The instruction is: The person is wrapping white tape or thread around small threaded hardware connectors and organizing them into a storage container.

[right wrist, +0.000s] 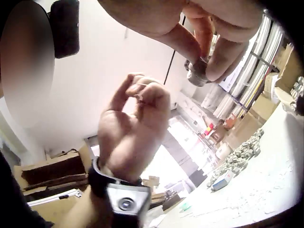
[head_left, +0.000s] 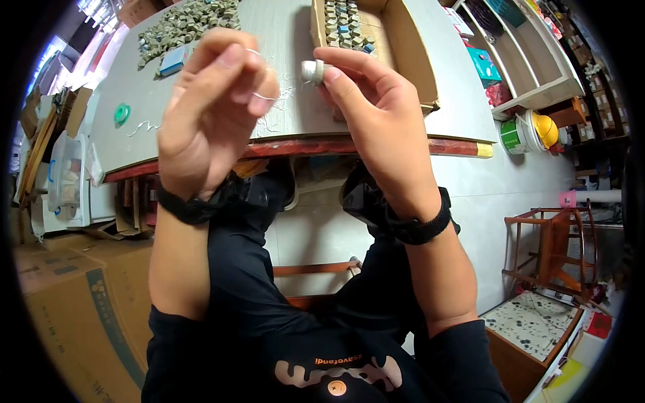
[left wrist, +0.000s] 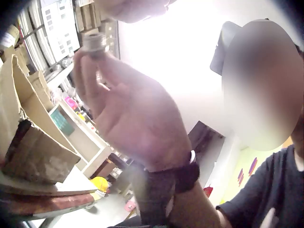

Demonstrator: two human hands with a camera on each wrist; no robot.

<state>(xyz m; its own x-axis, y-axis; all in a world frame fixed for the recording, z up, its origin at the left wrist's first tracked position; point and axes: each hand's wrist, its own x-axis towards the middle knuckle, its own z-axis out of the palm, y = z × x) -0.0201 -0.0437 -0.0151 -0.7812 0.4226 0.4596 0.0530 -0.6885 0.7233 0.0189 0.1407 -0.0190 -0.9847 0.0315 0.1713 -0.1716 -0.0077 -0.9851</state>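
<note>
Head view shows the right hand [head_left: 390, 117] pinching a small white-ended fitting [head_left: 310, 70] above the table [head_left: 285, 33]. Apart from it, the left hand [head_left: 211, 114] holds a thin white strand [head_left: 263, 97] in curled fingers.

The person's bare left hand [head_left: 211, 117] is raised with fingers curled toward the thumb. The bare right hand [head_left: 384, 117] pinches between thumb and forefinger; 2 bare forearms [head_left: 178, 265] reach forward

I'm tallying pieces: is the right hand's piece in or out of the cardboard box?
Out: the right hand pinches the piece outside the cardboard box.
</note>
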